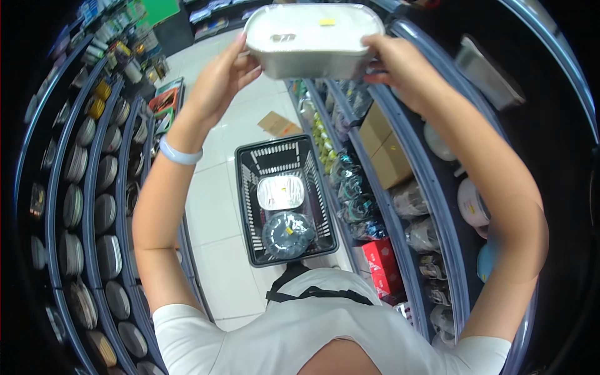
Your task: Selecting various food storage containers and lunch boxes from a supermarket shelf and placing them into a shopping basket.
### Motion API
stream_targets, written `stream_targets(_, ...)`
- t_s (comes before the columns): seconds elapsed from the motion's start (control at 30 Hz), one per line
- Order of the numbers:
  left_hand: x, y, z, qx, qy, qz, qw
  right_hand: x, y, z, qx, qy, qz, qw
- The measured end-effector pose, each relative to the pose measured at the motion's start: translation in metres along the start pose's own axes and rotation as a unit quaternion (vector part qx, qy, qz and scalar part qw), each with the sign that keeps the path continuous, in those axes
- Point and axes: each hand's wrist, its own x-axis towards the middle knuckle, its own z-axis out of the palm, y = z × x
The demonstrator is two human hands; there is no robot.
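Both my arms reach up and forward, holding a white oblong lidded food container (312, 47) by its two ends. My left hand (234, 72) grips its left end, thumb at the lid's edge and fingers against the side. At the right end my right hand (400, 65) does the same. The lid carries a small yellow sticker. Below, on the floor, stands a black plastic shopping basket (242, 206). In it lie a white rectangular container (280, 192) and a round item in clear wrap (288, 234), each with a yellow sticker.
Shelves of stacked plates and bowls (109, 212) run along the left. The right-hand shelves hold brown cardboard boxes (384, 150), wrapped goods (356, 194) and red boxes (382, 265). A cardboard piece (279, 124) lies on the tiled floor (215, 194) beyond the basket.
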Motion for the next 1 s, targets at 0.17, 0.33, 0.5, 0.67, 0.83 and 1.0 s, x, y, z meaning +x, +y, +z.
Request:
stream_targets(0.17,-0.047,-0.115,-0.078,0.000,0.134,-0.098,0.986,0.022,0.118,0.087,0.033,-0.141,0.100,0.984)
stream_targets(0.33,-0.106,-0.250,-0.103,-0.133,0.151,-0.249,0.947,0.012,0.277,0.154,0.095,-0.144,0.227,0.959)
stream_targets(0.5,-0.148,-0.324,-0.115,-0.126,0.204,-0.319,0.917,-0.024,0.373,0.197,0.025,-0.150,0.319,0.935)
stream_targets(0.67,-0.158,-0.355,-0.101,-0.154,0.201,-0.333,0.908,-0.046,0.442,0.203,-0.006,-0.148,0.347,0.926)
stream_targets(0.83,-0.169,-0.369,-0.104,-0.144,0.205,-0.390,0.886,-0.053,0.448,0.206,-0.063,-0.148,0.350,0.923)
stream_targets(1.0,-0.179,-0.373,-0.111,-0.150,0.211,-0.406,0.876,-0.055,0.447,0.212,-0.083,-0.150,0.301,0.938)
